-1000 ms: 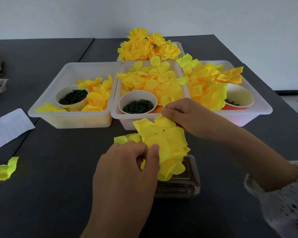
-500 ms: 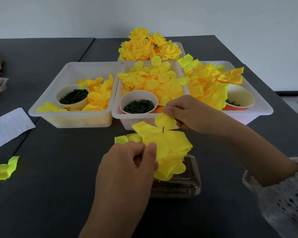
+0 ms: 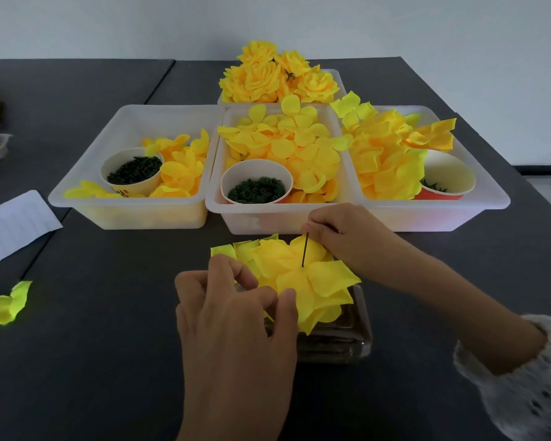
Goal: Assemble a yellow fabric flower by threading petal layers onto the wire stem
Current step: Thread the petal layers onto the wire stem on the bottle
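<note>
My right fingers (image 3: 312,225) pinch the dark wire stem (image 3: 305,249) poking through bright, layered yellow petals (image 3: 303,281); my left fingers (image 3: 287,297) pinch their edge.

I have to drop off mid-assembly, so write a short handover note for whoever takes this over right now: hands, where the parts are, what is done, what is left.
Right hand: pinches the top of the wire stem, which pokes up through the petal layer.
Left hand: grips the petal layer's near-left edge, above a clear box.
Supplies: three white bins of loose petals, each with a cup of green pieces; finished flowers behind.
Done: a layer is threaded on the wire.
Left: probably seat it, add any further layers and, presumably, a green piece.
</note>
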Demonstrator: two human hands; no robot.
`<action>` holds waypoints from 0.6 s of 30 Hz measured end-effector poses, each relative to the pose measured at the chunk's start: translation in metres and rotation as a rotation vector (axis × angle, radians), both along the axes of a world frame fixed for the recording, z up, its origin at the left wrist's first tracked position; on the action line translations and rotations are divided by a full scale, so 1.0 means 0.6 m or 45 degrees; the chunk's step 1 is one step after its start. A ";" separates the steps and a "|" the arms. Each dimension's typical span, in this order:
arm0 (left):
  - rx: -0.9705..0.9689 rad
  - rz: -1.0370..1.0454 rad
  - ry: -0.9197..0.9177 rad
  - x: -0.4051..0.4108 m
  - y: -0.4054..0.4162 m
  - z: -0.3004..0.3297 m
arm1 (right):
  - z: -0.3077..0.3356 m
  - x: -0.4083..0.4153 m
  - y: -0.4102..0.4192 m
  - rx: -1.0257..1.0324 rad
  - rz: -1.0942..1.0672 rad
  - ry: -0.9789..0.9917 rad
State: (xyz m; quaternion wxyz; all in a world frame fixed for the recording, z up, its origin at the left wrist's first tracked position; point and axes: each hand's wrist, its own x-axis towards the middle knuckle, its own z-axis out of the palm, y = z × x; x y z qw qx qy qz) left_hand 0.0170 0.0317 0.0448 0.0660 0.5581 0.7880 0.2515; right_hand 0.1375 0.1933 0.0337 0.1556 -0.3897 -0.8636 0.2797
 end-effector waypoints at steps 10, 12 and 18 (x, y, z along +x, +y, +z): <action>0.073 -0.003 0.028 -0.004 0.004 -0.028 | -0.026 -0.004 0.005 0.019 0.013 0.033; 0.063 -0.010 0.015 -0.003 0.004 -0.037 | -0.032 0.001 0.004 -0.021 -0.001 0.007; -0.066 -0.074 -0.081 -0.007 0.005 -0.045 | -0.042 0.010 -0.002 -0.024 -0.033 -0.013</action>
